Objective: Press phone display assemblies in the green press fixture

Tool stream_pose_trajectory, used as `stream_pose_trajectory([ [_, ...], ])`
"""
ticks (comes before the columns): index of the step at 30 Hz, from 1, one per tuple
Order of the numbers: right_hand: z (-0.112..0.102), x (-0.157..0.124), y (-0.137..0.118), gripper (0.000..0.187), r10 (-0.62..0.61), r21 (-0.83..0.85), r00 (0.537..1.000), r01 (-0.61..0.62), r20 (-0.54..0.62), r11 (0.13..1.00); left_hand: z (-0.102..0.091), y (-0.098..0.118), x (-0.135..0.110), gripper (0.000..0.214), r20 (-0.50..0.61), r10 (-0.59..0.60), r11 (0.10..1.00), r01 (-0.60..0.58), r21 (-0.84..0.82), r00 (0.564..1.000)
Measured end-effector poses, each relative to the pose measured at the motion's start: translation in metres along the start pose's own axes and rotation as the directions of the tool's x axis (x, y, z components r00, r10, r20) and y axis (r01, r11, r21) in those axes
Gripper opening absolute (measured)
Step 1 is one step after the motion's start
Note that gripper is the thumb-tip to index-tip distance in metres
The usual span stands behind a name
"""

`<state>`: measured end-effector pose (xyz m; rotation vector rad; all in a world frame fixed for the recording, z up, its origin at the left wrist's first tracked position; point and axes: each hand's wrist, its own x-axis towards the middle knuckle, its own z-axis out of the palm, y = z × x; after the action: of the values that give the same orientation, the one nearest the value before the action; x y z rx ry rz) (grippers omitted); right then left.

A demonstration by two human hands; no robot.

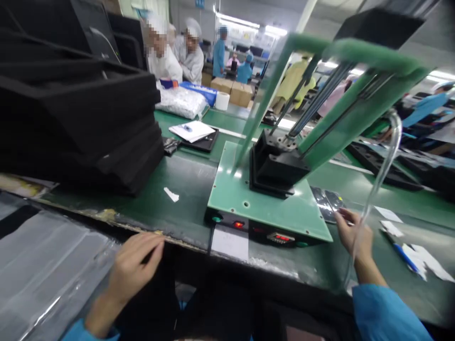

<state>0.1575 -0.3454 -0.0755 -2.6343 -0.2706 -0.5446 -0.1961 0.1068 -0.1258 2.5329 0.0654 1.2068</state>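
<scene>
A person in blue sleeves sits at a green workbench [170, 189] in a busy factory, seen from their own head.

The right hand [350, 234] reaches forward to a shiny, dark foil pouch [329, 203] lying flat on the bench. Its fingertips [339, 215] touch the pouch's near edge. The fingers are spread and loose, not closed around anything, so the pouch is touched but not gripped. Just to the left of this hand sits a green press machine [270, 203], with a black block [275, 168] on its base plate and a slanted green frame above. A red display glows on its front panel, close to the hand's left. A clear tube [382, 170] hangs down in front of the right wrist. Further right of the hand lie a blue pen [403, 255] and some paper scraps [389, 215].

The left hand [133, 267] rests low, at the near edge of the bench, fingers loosely curled and holding nothing. To its left lies a stack of silvery plastic bags [46, 270]. Beyond it, up on the bench, stands a tall pile of black foam trays [81, 109].

Judging by this, the pickup of the pouch is just starting. The next move would call for pinching its thin edge cleanly, since it lies flat and looks slippery, while keeping clear of the hanging tube.

Other workers in caps and coats stand well behind.
</scene>
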Motion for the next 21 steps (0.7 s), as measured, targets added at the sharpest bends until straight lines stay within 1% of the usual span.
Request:
stream_pose_trajectory([
  [1, 0.01, 0.012, -0.002, 0.088, -0.076, -0.025, 0.994, 0.078, 0.08, 0.997, 0.011, 0.009, 0.012, 0.013, 0.013, 0.015, 1.0, -0.014, -0.023, 1.0],
  [2, 0.02, 0.022, -0.005, 0.091, -0.143, -0.049, 0.981, 0.15, 0.132, 0.987, 0.02, 0.016, 0.022, 0.012, 0.029, 0.007, 0.999, -0.006, -0.041, 1.0],
  [3, 0.028, 0.028, -0.008, 0.093, -0.194, -0.075, 0.969, 0.207, 0.156, 0.975, 0.028, 0.022, 0.029, 0.01, 0.049, -0.009, 0.999, 0.011, -0.052, 0.999],
  [4, 0.036, 0.033, -0.009, 0.094, -0.219, -0.106, 0.963, 0.237, 0.159, 0.966, 0.035, 0.025, 0.033, 0.01, 0.074, -0.034, 0.998, 0.038, -0.058, 0.997],
  [6, 0.049, 0.039, -0.007, 0.088, -0.201, -0.167, 0.967, 0.226, 0.155, 0.96, 0.048, 0.027, 0.035, 0.014, 0.113, -0.091, 0.995, 0.095, -0.03, 0.989],
  [7, 0.055, 0.041, -0.004, 0.083, -0.179, -0.189, 0.969, 0.21, 0.169, 0.959, 0.055, 0.026, 0.033, 0.014, 0.103, -0.107, 0.994, 0.106, 0.012, 0.989],
  [9, 0.062, 0.043, 0.005, 0.075, -0.148, -0.218, 0.965, 0.196, 0.217, 0.956, 0.068, 0.023, 0.028, 0.014, 0.032, -0.087, 0.99, 0.082, 0.116, 0.996],
  [11, 0.063, 0.044, 0.012, 0.077, -0.144, -0.23, 0.956, 0.205, 0.255, 0.952, 0.077, 0.021, 0.025, 0.013, -0.034, -0.037, 0.981, 0.042, 0.19, 0.999],
  [12, 0.063, 0.044, 0.014, 0.081, -0.151, -0.232, 0.952, 0.215, 0.267, 0.949, 0.08, 0.02, 0.024, 0.013, -0.042, -0.021, 0.978, 0.029, 0.206, 0.999],
  [14, 0.06, 0.043, 0.015, 0.087, -0.17, -0.23, 0.945, 0.238, 0.28, 0.944, 0.083, 0.02, 0.023, 0.014, -0.023, -0.014, 0.977, 0.019, 0.213, 1.0],
  [17, 0.057, 0.043, 0.014, 0.093, -0.186, -0.234, 0.949, 0.248, 0.256, 0.94, 0.082, 0.021, 0.026, 0.015, 0.0, -0.02, 0.974, 0.02, 0.226, 1.0],
  [19, 0.06, 0.042, 0.017, 0.095, -0.205, -0.225, 0.948, 0.261, 0.245, 0.939, 0.08, 0.024, 0.027, 0.017, 0.006, -0.043, 0.972, 0.041, 0.231, 0.999],
  [21, 0.067, 0.041, 0.028, 0.098, -0.217, -0.22, 0.949, 0.267, 0.228, 0.938, 0.08, 0.027, 0.028, 0.018, 0.014, -0.077, 0.973, 0.072, 0.221, 0.997],
])
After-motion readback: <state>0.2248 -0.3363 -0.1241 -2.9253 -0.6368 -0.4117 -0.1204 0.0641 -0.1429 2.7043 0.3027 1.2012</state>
